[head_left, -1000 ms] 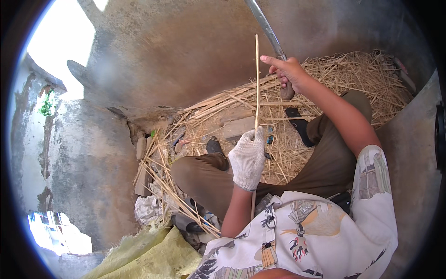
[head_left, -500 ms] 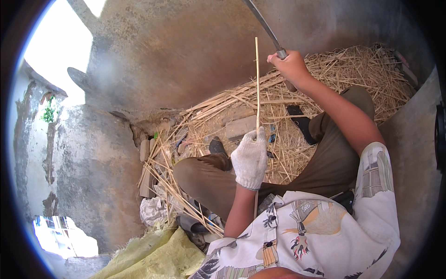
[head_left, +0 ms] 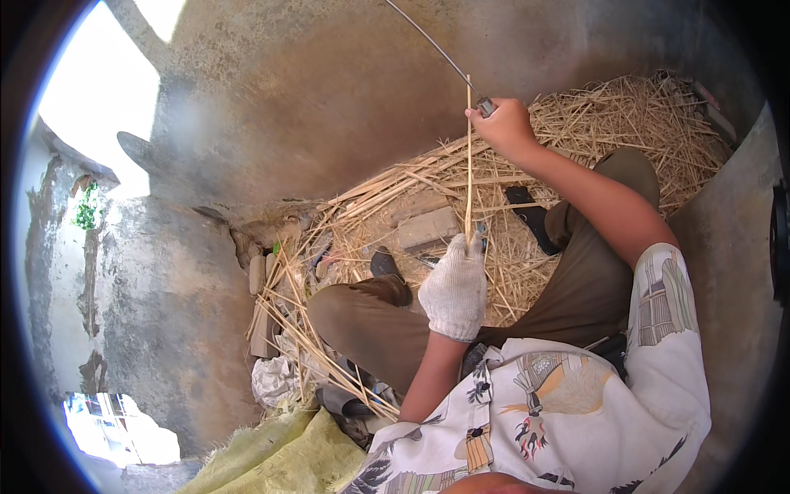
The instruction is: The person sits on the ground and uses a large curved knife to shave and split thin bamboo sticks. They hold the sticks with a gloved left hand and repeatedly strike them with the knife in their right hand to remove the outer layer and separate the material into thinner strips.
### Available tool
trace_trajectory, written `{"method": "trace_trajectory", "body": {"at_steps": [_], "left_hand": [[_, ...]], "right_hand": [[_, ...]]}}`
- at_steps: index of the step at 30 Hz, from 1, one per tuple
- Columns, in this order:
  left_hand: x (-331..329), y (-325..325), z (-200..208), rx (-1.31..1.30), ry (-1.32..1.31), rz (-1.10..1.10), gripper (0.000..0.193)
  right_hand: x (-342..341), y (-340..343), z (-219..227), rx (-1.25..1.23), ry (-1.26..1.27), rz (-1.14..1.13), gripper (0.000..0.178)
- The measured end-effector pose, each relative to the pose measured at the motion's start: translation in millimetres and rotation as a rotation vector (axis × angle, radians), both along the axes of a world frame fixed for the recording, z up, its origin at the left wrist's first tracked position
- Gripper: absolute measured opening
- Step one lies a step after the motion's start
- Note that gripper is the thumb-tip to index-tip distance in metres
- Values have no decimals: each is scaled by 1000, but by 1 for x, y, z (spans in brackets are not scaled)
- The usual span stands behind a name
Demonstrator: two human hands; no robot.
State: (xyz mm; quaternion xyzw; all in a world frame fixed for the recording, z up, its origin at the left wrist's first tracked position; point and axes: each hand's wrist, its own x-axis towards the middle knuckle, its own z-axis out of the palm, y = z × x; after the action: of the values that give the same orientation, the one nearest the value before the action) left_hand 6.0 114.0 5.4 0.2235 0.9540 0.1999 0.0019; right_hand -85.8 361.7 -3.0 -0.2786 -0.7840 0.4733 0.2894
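My left hand (head_left: 454,288), in a white knitted glove, is closed round a thin bamboo strip (head_left: 469,177). The strip stands out beyond the fist, away from my body. At its far end my bare right hand (head_left: 508,130) grips a knife (head_left: 431,39) with a long, narrow blade and a metal collar. The blade slants to the upper left and is seen nearly edge-on. Near the collar it crosses the strip's tip in view; whether they touch I cannot tell. My right fingers hide most of the handle.
Split bamboo strips and shavings (head_left: 634,132) are heaped at the far right. Between my bent legs lies a grey brick (head_left: 428,230). More strips (head_left: 350,380) lean at my left beside a yellow-green sack (head_left: 304,457) and a crumpled white bag (head_left: 272,380). Concrete walls (head_left: 329,90) close in the space.
The knife has come lower and leftward, its blade turning nearly edge-on and reaching the strip's far end. My left hand and the strip have shifted slightly right.
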Motion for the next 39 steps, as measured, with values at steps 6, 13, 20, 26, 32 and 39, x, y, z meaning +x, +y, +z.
{"method": "trace_trajectory", "body": {"at_steps": [6,13,20,26,32,39], "left_hand": [[-2,-3,-10,107,157,-79,28],[1,-1,1,52,9,-29,33],[0,-1,-6,30,90,-62,31],[-3,-4,-2,107,23,-1,34],[-18,-14,-6,255,191,34,31],[-12,-14,2,152,143,112,34]], "right_hand": [[-4,10,-6,34,151,-75,32],[2,8,-1,-21,87,28,33],[-5,6,-10,2,110,-56,29],[-10,18,-12,57,111,-124,26],[3,29,3,262,-82,10,23],[2,11,0,835,-268,136,14]]}}
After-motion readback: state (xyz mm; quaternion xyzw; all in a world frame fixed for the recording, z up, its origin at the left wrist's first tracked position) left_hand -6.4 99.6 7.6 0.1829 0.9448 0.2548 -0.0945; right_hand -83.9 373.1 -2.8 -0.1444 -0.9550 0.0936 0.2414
